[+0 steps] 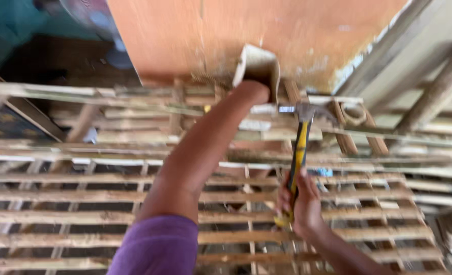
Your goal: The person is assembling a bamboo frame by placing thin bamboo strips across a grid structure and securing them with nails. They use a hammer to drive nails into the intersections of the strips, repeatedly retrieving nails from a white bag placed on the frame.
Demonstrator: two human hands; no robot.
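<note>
Head view | right hand [303, 203] grip closed low on hammer [299, 153], top-heavy, stiff, best held at handle end | left hand [252, 90] presses light wood piece [258, 65] against lattice [83, 178]; grip hidden, cannot tell

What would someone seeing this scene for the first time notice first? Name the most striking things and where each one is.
At centre, the left hand reaches up to a pale curved piece against the orange wall. Just right of it, the right hand grips the yellow-and-black handle of a hammer, its head raised beside that piece. Rows of rough wooden slats fill the lower picture.
</note>
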